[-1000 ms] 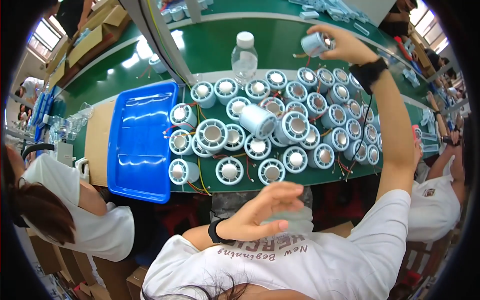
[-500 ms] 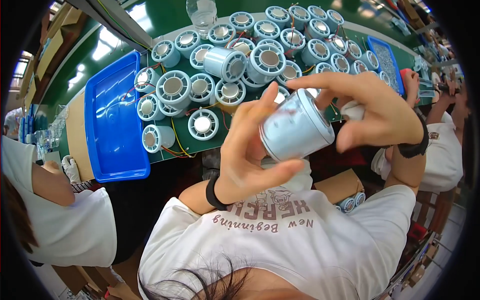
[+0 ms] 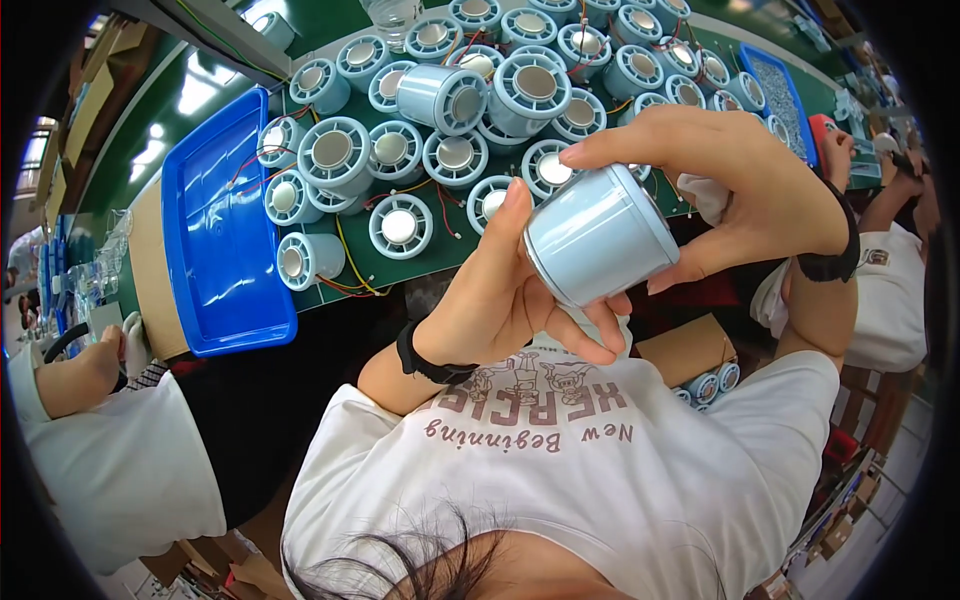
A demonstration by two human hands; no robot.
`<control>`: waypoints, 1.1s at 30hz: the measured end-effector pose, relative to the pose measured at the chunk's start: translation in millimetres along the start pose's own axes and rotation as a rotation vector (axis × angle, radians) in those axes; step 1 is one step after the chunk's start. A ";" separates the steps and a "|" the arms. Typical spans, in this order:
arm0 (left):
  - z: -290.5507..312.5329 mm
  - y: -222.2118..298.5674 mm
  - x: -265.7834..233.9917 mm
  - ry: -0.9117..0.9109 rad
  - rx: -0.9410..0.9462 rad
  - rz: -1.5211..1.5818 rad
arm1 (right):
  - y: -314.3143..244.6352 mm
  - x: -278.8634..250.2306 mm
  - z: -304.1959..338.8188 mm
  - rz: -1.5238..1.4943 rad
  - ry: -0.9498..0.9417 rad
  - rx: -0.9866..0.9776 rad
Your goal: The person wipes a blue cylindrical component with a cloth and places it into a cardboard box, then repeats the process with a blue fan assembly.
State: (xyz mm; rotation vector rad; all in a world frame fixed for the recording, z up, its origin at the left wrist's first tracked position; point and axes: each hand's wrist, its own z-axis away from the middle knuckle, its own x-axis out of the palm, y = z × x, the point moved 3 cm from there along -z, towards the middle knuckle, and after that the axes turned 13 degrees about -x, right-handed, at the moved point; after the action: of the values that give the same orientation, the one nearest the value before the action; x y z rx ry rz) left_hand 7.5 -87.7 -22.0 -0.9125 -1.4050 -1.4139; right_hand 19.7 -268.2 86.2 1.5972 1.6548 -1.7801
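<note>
Between my hands, above the table's near edge, a glossy light-blue cylinder is held tilted, its plain side wall facing up. My left hand cups it from the left and below, thumb along its left end and fingertips showing under it. My right hand grips it from the right, forefinger over the top rim and thumb at the lower right edge. A crumpled white wad, perhaps cloth, is tucked in my right palm. On the table beyond stand several similar cylinders with spoked rims, silver discs and thin coloured wires.
An empty blue tray lies at the left on cardboard. A smaller blue bin of small pieces sits at the far right. Below the table edge is an open cardboard box beside more cylinders. Co-workers sit at both sides.
The cylinder, blurred before, is now sharp and has turned slightly. My left fingers have moved underneath it, and my right thumb has closed against its edge. The left co-worker's arm has shifted.
</note>
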 end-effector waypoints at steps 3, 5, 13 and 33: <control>-1.7 -2.3 -1.5 -0.011 -0.058 -0.059 | -1.4 0.5 2.1 -0.113 -0.017 0.173; -3.2 -7.3 -2.9 -0.017 -0.138 -0.020 | -4.3 -1.5 4.6 -0.096 -0.034 0.244; -6.9 -12.1 -0.6 0.174 -0.206 -0.303 | 72.8 -95.9 89.2 0.544 0.254 0.679; 1.7 -16.1 -7.3 0.096 -0.172 -0.338 | 321.9 -134.1 266.8 0.697 0.175 1.221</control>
State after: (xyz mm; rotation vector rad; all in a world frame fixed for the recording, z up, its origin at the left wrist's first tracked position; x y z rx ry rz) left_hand -5.6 -86.4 -33.8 -0.7243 -1.4273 -1.8303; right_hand 172.5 -656.7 -49.9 2.3309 -0.2531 -2.2914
